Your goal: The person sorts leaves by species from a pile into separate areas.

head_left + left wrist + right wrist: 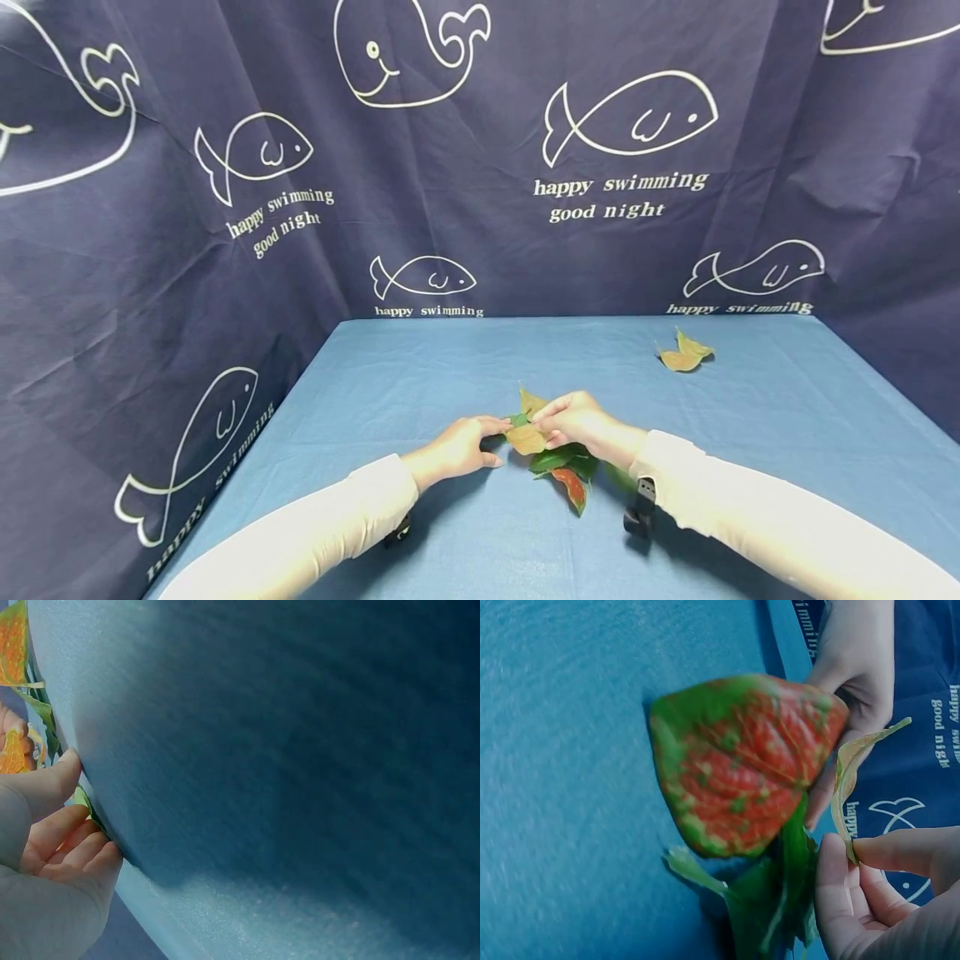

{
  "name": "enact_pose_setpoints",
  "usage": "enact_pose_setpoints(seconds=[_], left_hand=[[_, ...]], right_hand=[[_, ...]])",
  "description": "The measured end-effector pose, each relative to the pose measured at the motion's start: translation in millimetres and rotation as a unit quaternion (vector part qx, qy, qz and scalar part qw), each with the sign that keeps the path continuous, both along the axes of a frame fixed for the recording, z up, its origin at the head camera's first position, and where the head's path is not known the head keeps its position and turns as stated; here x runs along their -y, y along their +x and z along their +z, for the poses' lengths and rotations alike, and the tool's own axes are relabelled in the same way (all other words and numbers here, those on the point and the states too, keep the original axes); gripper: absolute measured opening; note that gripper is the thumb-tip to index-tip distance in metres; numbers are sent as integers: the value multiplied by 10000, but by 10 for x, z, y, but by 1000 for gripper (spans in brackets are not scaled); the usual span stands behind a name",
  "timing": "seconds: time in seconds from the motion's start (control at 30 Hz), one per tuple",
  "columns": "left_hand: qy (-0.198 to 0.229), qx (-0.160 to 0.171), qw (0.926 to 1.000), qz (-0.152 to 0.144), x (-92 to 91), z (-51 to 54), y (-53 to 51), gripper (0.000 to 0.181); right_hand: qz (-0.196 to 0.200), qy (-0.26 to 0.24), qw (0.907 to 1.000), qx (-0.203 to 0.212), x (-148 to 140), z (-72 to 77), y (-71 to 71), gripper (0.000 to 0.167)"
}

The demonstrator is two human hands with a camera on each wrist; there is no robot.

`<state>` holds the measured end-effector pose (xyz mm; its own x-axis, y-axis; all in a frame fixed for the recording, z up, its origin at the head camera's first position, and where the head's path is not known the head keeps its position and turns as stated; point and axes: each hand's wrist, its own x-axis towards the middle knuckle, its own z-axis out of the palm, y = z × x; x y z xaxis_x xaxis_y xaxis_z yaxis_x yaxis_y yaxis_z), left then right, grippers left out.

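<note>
I take the red-speckled leaf (572, 490) as my mark; it lies on the blue cloth (465, 550) at the near end of the small cluster. Beyond it and to its left, I have the right hand (588, 423) pinching the edge of a tan leaf (527, 440) between thumb and finger, and the right wrist view shows that pinch clearly. The left hand (459, 448) sits farther left of my mark, its thumb spread away from its fingers, the fingertips at a green leaf (517, 420); whether they press it or merely touch it I cannot tell. Dark green leaves (551, 459) lie just behind the red-speckled leaf, overlapping it from my viewpoint, and a yellowish leaf (529, 402) shows farthest back in the cluster.

I judge the handling to be partway along: most of the leaves in sight already lie close together around my mark, but the tan leaf is not yet released, and a pair of yellow-brown leaves (681, 361) remains untouched, well behind and to the right of the red-speckled leaf
</note>
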<state>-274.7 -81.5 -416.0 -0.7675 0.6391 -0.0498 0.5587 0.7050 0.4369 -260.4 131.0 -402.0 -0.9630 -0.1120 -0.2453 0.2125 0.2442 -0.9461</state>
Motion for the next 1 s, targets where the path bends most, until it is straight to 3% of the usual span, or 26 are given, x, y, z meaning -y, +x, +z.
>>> enact_pose_setpoints(seconds=[0.3, 0.5, 1.0], left_hand=[[-85, 52, 9999, 26, -1, 15, 18, 54], [-14, 83, 10000, 37, -4, 39, 41, 55], [-64, 112, 9999, 74, 1, 8, 23, 56]], right_hand=[[150, 201, 9988, -421, -210, 72, -21, 30], [48, 483, 9979, -419, -399, 70, -84, 32], [-41, 59, 9992, -391, -831, 107, -249, 40]])
